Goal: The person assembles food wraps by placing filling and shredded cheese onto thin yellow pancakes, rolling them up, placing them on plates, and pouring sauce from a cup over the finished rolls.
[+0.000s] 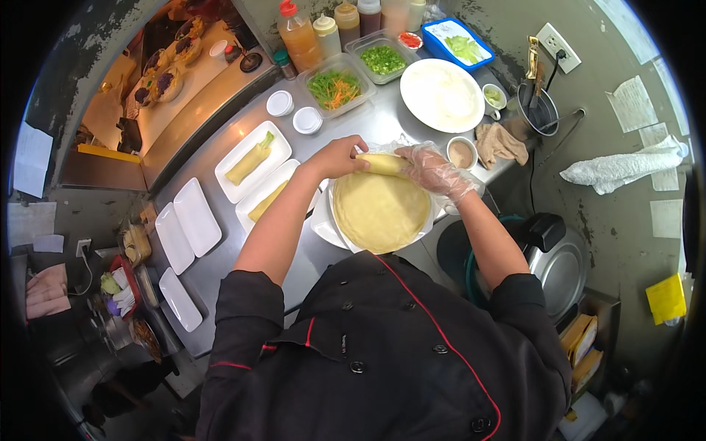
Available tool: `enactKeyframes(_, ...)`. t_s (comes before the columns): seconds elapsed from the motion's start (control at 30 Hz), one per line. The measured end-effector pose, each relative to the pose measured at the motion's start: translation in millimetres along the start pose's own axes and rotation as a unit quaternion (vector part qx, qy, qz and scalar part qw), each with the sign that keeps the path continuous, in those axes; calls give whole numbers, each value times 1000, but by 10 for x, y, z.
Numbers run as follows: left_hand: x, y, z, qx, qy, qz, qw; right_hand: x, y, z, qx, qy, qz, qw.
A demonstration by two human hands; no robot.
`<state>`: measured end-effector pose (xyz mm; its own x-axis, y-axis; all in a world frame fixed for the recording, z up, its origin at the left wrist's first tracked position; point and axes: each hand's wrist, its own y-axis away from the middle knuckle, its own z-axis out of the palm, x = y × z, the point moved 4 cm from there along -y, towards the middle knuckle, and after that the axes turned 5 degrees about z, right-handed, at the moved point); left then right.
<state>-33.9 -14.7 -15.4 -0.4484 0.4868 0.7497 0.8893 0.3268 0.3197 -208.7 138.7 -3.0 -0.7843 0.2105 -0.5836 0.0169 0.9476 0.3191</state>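
Observation:
A round pale yellow crepe [380, 213] lies on a white plate [323, 224] on the steel counter [220, 264]. Its far edge is rolled into a tube [382, 163]. My left hand [340, 157], bare, grips the left end of that roll. My right hand [432, 171], in a clear plastic glove, presses on the right end. Both forearms reach in from a black chef jacket with red piping.
Two white rectangular plates [254, 151] each hold a finished roll [248, 162]. Several bare rectangular plates [195, 217] lie to the left. Tubs of shredded vegetables [334, 90] and green slices [382, 59], sauce bottles [298, 33], a large round white plate [441, 94], small cups and a cloth stand behind.

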Motion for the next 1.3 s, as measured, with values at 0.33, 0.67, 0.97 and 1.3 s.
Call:
enactKeyframes(0.33,-145,75,242,286,57,-148,945,-184,-244,72,64,139,-143,978)
enactKeyframes(0.67,136,269,904,267,688,-114,665,-473,-438,-224,-4,-43,-69,997)
enactKeyframes(0.97,-300,1821,372,414,678,-42,606,-2042,-686,525,-57,-149,-105,982)
enactKeyframes(1.3,-2654,3622,-739,459,665,-137,573,-4280,-1995,2262,58,16,-219,974)
